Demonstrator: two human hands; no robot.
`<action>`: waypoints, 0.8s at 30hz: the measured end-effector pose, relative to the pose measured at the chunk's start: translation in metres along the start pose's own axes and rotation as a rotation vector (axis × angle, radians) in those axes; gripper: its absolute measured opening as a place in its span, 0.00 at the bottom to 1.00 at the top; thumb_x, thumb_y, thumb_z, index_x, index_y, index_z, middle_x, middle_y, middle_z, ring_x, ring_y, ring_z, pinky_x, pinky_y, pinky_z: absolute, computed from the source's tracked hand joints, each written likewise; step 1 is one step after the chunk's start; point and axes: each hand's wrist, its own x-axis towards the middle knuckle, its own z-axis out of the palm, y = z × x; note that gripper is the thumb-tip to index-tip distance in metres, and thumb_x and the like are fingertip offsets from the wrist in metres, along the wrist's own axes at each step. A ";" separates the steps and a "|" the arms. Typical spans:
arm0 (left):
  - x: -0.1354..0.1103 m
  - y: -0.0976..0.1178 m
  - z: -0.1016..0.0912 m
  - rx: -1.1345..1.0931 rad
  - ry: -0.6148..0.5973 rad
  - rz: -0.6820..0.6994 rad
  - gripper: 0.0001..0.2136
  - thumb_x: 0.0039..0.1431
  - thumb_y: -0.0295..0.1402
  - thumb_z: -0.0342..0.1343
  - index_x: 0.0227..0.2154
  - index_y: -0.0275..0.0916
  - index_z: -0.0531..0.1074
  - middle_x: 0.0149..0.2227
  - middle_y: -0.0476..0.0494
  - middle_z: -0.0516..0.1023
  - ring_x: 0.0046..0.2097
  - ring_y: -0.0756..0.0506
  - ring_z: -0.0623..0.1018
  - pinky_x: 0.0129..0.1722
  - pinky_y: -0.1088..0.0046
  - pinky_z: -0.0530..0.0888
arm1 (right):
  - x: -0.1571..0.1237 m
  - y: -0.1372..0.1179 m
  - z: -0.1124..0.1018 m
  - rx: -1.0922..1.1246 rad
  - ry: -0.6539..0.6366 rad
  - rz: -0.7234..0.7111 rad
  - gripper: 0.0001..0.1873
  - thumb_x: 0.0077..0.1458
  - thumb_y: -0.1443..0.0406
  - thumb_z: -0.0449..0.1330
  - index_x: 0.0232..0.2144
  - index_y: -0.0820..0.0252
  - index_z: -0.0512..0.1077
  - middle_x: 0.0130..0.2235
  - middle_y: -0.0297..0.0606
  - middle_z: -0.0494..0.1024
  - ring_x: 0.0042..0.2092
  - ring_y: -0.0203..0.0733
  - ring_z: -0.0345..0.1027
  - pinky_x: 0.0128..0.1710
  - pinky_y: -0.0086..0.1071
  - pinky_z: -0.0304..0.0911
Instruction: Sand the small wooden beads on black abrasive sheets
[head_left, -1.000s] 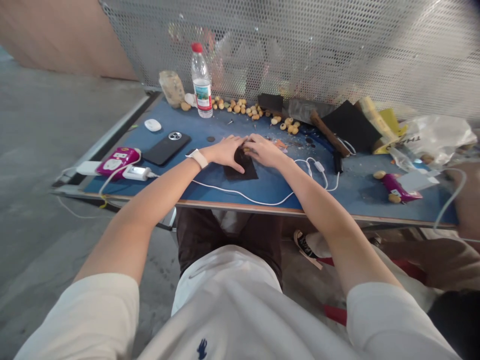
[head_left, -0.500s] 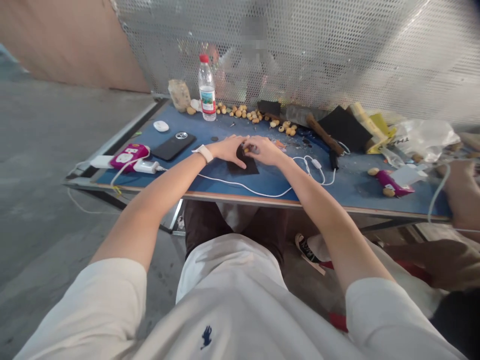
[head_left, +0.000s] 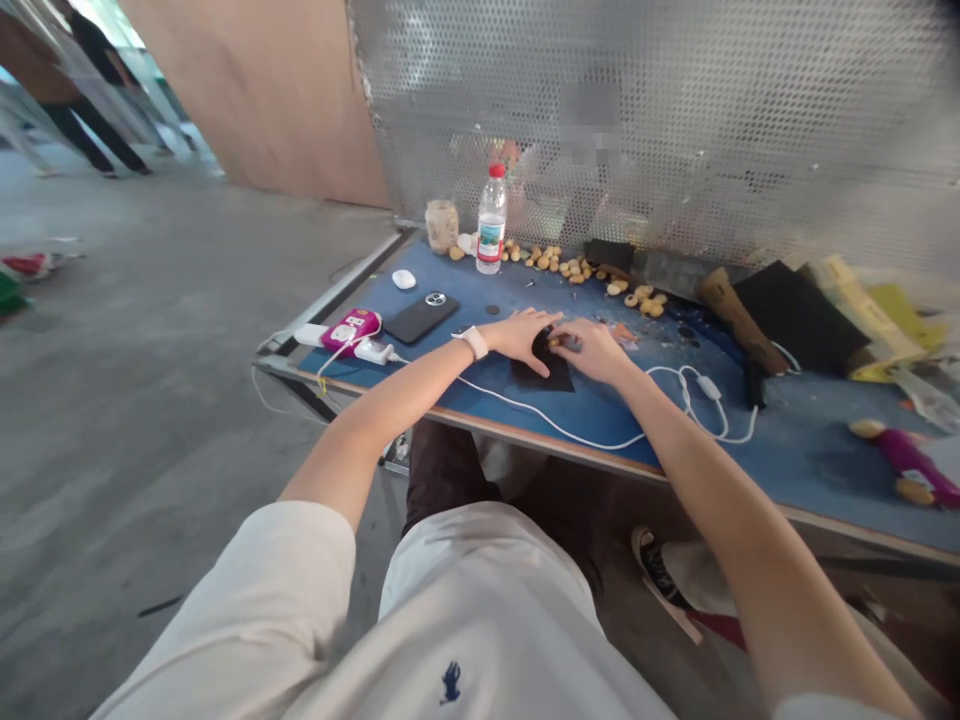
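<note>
My left hand point(head_left: 523, 338) lies with fingers stretched and thumb spread on a black sheet point(head_left: 551, 379), which looks like sandpaper, on the blue tabletop. The fingers of my right hand point(head_left: 589, 348) are pinched round a small tan rounded piece point(head_left: 555, 343) over the sheet, close to my left fingers. Most of that piece is hidden by the fingers. Beyond my hands, several similar tan rounded pieces point(head_left: 576, 270) lie in a row along the back. A black phone point(head_left: 421, 318) rests to the left of my left hand.
A red-capped bottle point(head_left: 490, 235) and a jar point(head_left: 442, 226) stand at the back left, before a perforated metal panel point(head_left: 675, 130). A purple power strip point(head_left: 352, 328) sits at the left edge. A white cable point(head_left: 525, 405) crosses the front; a wooden-handled tool point(head_left: 739, 318) lies right.
My view has swung left, so the table appears further right and people in the background have come into sight. My hands stay together at the black sheet, the right still pinching.
</note>
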 end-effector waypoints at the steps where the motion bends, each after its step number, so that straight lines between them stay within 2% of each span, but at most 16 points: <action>1: -0.002 0.002 0.000 -0.008 0.002 -0.001 0.78 0.58 0.68 0.79 0.97 0.31 0.46 0.97 0.19 0.53 0.96 0.18 0.56 0.96 0.42 0.50 | -0.001 0.000 0.001 0.003 0.003 0.012 0.12 0.71 0.61 0.72 0.51 0.53 0.93 0.48 0.48 0.96 0.50 0.62 0.88 0.59 0.52 0.80; 4: -0.008 0.008 -0.004 -0.024 -0.004 -0.007 0.76 0.58 0.67 0.80 0.97 0.32 0.49 0.96 0.18 0.58 0.94 0.17 0.61 0.95 0.42 0.54 | -0.004 0.000 0.003 0.026 0.005 0.036 0.11 0.72 0.60 0.72 0.50 0.53 0.94 0.49 0.49 0.97 0.49 0.62 0.88 0.59 0.54 0.82; 8: -0.014 0.016 -0.008 -0.022 -0.017 -0.016 0.76 0.60 0.65 0.80 0.96 0.25 0.49 0.94 0.15 0.61 0.93 0.17 0.63 0.94 0.42 0.57 | -0.006 -0.001 0.003 0.038 -0.003 0.048 0.12 0.71 0.60 0.72 0.51 0.52 0.94 0.51 0.50 0.97 0.49 0.62 0.89 0.59 0.55 0.84; 13: -0.013 0.014 -0.004 -0.022 -0.008 -0.002 0.75 0.61 0.66 0.80 0.97 0.29 0.49 0.95 0.18 0.58 0.94 0.18 0.61 0.94 0.42 0.57 | -0.006 0.001 -0.001 0.037 -0.034 0.061 0.12 0.71 0.59 0.73 0.51 0.51 0.95 0.50 0.49 0.97 0.48 0.61 0.90 0.58 0.54 0.84; 16: -0.011 0.012 -0.002 -0.016 -0.002 -0.004 0.74 0.61 0.64 0.81 0.96 0.30 0.50 0.95 0.18 0.60 0.94 0.17 0.62 0.94 0.40 0.57 | -0.005 0.001 -0.005 0.036 -0.037 0.094 0.10 0.69 0.60 0.75 0.49 0.51 0.94 0.47 0.47 0.97 0.45 0.58 0.89 0.55 0.51 0.84; 18: -0.010 0.012 -0.003 -0.017 0.007 0.006 0.73 0.60 0.63 0.81 0.96 0.30 0.52 0.94 0.18 0.62 0.93 0.17 0.63 0.94 0.40 0.57 | -0.005 0.000 -0.009 0.033 -0.037 0.108 0.09 0.66 0.61 0.76 0.47 0.51 0.93 0.45 0.45 0.96 0.44 0.56 0.89 0.54 0.49 0.84; 21: -0.006 0.009 -0.002 -0.030 0.020 0.035 0.72 0.60 0.64 0.80 0.95 0.29 0.54 0.90 0.19 0.71 0.91 0.18 0.68 0.94 0.43 0.56 | -0.005 -0.001 -0.016 0.014 -0.045 0.129 0.04 0.64 0.62 0.78 0.41 0.52 0.92 0.43 0.44 0.96 0.44 0.55 0.89 0.53 0.46 0.82; 24: -0.001 0.001 0.000 -0.026 0.039 0.048 0.73 0.57 0.65 0.79 0.96 0.34 0.54 0.88 0.22 0.74 0.89 0.18 0.70 0.93 0.42 0.59 | -0.003 -0.002 -0.020 -0.013 -0.052 0.145 0.03 0.65 0.62 0.78 0.41 0.52 0.92 0.43 0.43 0.97 0.43 0.54 0.88 0.51 0.44 0.81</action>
